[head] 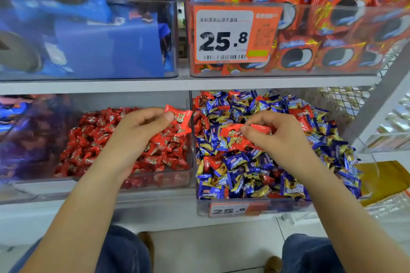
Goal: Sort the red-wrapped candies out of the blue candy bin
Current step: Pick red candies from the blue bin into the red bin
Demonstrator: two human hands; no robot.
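Observation:
A clear bin (233,207) on the lower shelf, at the right, is heaped with blue-and-gold candies (248,166), and a few red-wrapped ones are mixed in. My right hand (277,133) is over this heap and pinches red-wrapped candies (235,133) between thumb and fingers. Left of it stands a clear bin (155,182) filled with red candies (88,139). My left hand (137,128) hovers above that bin's right side and holds red candies (179,119) in its curled fingers, close to the wall between the two bins.
The upper shelf carries a bin of blue cookie packs (88,35) and a bin of red cookie packs (321,29) with an orange price tag (235,35). A metal mesh panel (346,99) closes the right side. Yellow packets (383,182) lie at lower right. My knees show below.

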